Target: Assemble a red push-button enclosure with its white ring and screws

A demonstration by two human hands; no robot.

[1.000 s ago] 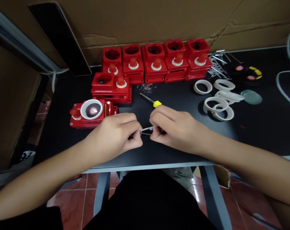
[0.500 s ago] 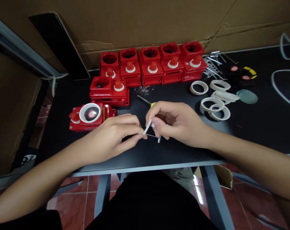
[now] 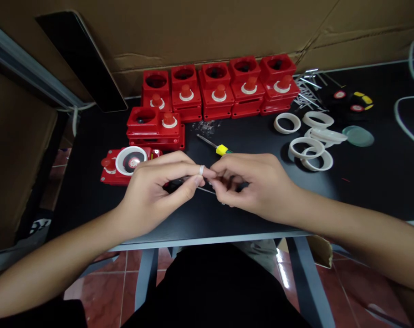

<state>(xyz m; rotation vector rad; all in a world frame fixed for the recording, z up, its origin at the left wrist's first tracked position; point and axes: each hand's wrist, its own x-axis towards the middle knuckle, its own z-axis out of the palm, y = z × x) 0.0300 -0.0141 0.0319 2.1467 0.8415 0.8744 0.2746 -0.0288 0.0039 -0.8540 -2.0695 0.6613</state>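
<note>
My left hand [image 3: 159, 191] is closed, its index finger stretched toward the right hand and its thumb close beneath. A narrow white strip [image 3: 201, 170] lies across that index finger like a band. My right hand [image 3: 251, 182] is closed in a pinch at the left index fingertip; what it holds, if anything, is hidden. Under the hands, a thin metal rod [image 3: 207, 190] shows in part on the black table. Just beyond the right fingers lies a screwdriver [image 3: 222, 150] with a yellow and green handle. A red housing with a white ring [image 3: 116, 160] sits beside my left hand.
Several red housings [image 3: 218, 109] stand in a row by the cardboard wall [image 3: 210, 27], another red housing [image 3: 172, 136] before them. To the right are several white rings [image 3: 287, 123], clear discs [image 3: 360, 136], metal rods [image 3: 311, 93] and black-and-yellow parts [image 3: 357, 102]. A dark panel [image 3: 84, 64] leans left.
The white strip was slanting between both hands' fingertips; now it lies across my left index finger. My right hand has shifted slightly, uncovering the screwdriver handle.
</note>
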